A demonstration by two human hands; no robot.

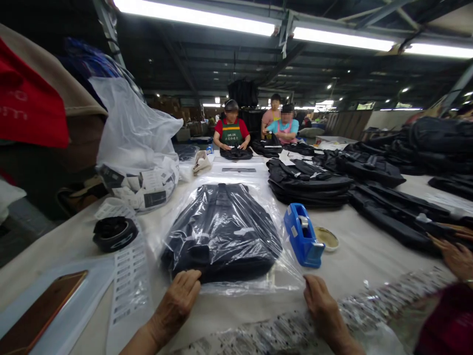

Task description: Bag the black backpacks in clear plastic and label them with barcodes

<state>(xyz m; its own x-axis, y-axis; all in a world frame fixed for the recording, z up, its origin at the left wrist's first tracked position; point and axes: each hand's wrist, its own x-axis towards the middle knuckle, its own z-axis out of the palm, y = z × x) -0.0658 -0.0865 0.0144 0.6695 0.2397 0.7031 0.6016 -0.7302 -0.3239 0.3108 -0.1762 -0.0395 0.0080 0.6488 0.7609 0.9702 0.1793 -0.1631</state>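
Landmark: blue tape dispenser [303,235], standing on the pale table [356,246].
Contents: black fabric article [221,246] in a clear plastic sleeve [258,287], left of the dispenser.
Left hand [179,298]: left of and nearer than the dispenser; fingers curled at the sleeve's near edge; whether they pinch it, one cannot tell.
Right hand [321,301]: nearer than the dispenser; thumb and forefinger pinching the sleeve's near right corner.
Round dish [327,238]: just right of the dispenser.
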